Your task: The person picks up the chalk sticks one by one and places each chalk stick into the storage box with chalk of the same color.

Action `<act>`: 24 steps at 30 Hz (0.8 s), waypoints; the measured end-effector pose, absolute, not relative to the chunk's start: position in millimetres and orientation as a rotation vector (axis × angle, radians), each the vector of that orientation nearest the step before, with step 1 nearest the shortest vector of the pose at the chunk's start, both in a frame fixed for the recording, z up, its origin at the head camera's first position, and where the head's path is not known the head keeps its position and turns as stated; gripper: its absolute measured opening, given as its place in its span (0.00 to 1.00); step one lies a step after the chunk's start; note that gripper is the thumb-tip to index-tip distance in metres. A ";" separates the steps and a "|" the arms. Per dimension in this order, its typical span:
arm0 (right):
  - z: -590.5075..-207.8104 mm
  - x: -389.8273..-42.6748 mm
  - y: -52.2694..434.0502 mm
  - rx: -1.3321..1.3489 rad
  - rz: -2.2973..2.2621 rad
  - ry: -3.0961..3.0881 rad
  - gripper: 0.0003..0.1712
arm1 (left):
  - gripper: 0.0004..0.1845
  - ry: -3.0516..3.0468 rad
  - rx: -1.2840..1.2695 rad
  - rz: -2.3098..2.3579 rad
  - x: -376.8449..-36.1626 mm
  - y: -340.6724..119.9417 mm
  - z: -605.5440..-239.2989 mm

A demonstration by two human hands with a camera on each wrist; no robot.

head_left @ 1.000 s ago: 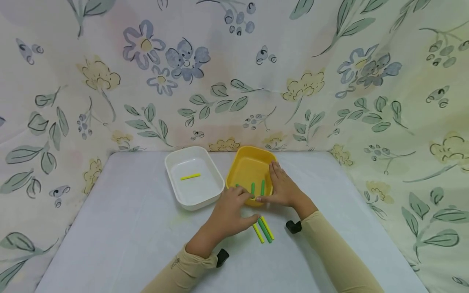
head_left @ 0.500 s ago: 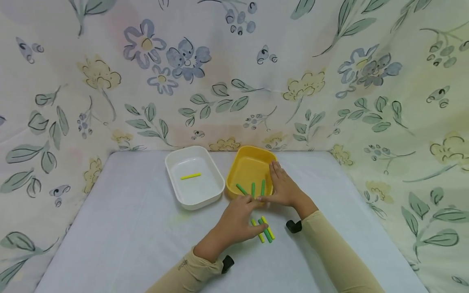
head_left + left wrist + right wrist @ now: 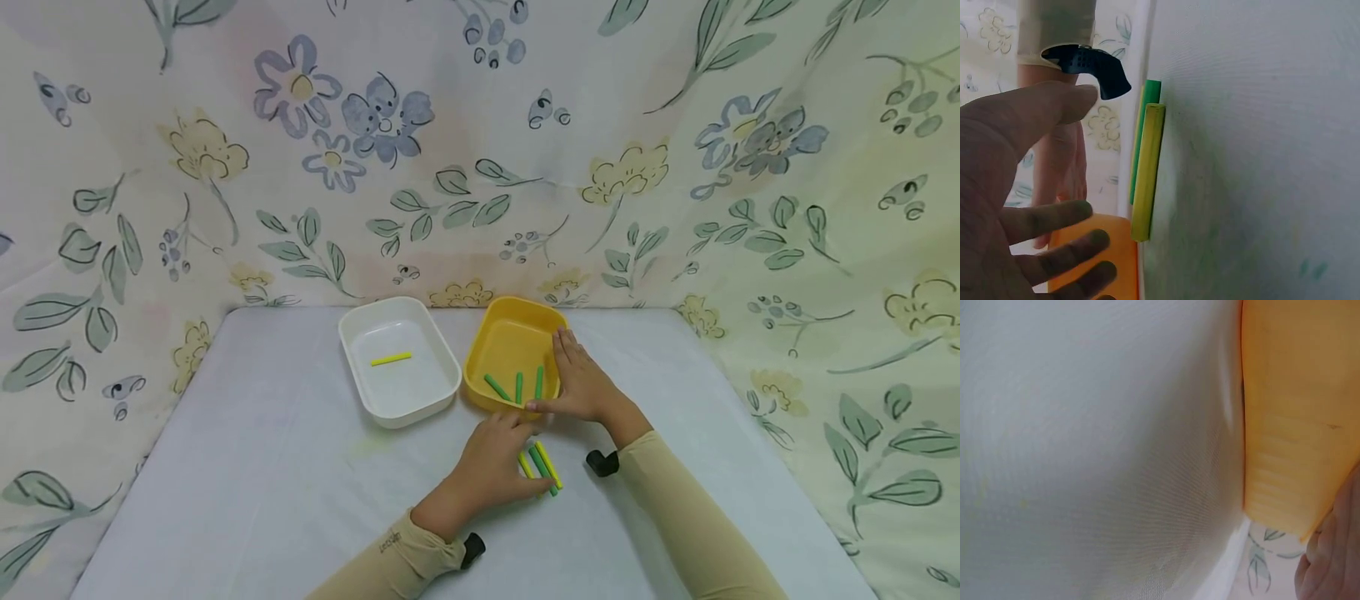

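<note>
The left hand [image 3: 491, 467] is lying with its fingers [image 3: 1054, 219] relaxed and spread, grasping nothing; the fingertips are hovering just beside a small cluster of sticks near the middle of the desk [image 3: 262, 467], toward its near edge. In the left wrist view the thumb is standing apart from the other fingers, with the sticks just beyond the palm. The cluster is made of a yellow stick [image 3: 548, 464], a green stick [image 3: 542, 470] lying alongside it and touching it, and a second yellow stick [image 3: 526, 464] partly hidden under the left hand's fingertips.

The right hand [image 3: 581, 383] is resting flat with straight fingers against the right wall of the yellow tray [image 3: 510, 321], its thumb lying along the tray's near rim; it is grasping nothing. In the right wrist view only the tray's outer wall and a sliver of the hand are showing.

Inside the yellow tray three green sticks [image 3: 518, 387] are lying side by side near its near wall, the leftmost one tilted. Just to the left of it, close beside it, the white tray [image 3: 360, 329] is sitting toward the far edge of the desk, holding a single yellow stick in white tray [image 3: 391, 359]. A flowered cloth [image 3: 450, 150] is hanging behind and around the desk.
</note>
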State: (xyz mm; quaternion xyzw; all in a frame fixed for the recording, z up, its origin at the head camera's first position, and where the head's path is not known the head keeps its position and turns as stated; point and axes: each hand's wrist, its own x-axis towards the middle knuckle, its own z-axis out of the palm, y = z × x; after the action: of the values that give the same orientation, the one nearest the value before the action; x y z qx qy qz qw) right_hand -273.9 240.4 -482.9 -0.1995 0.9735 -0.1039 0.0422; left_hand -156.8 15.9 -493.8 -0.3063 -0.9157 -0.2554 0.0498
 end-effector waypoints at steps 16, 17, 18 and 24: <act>-481.8 -273.5 239.5 -0.601 -0.322 2.985 0.84 | 0.42 -2.924 -0.848 -0.644 -153.3 25.0 -502.1; -481.8 -273.6 239.6 -0.603 -0.320 2.985 0.84 | 0.42 -2.930 -0.842 -0.628 -153.1 25.7 -502.2; -481.8 -273.7 239.6 -0.605 -0.318 2.985 0.84 | 0.42 -2.935 -0.835 -0.611 -152.9 26.6 -502.6; -482.4 -273.3 239.0 -0.594 -0.344 2.977 0.82 | 0.43 -2.960 -0.807 -0.522 -150.4 32.4 -504.3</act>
State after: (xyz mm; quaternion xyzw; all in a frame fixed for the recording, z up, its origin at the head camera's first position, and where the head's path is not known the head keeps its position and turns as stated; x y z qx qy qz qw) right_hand -273.3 239.0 -482.4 -0.1942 0.9735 -0.1125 0.0435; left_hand -150.4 32.4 -504.3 -0.2593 -0.9510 -0.1676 0.0147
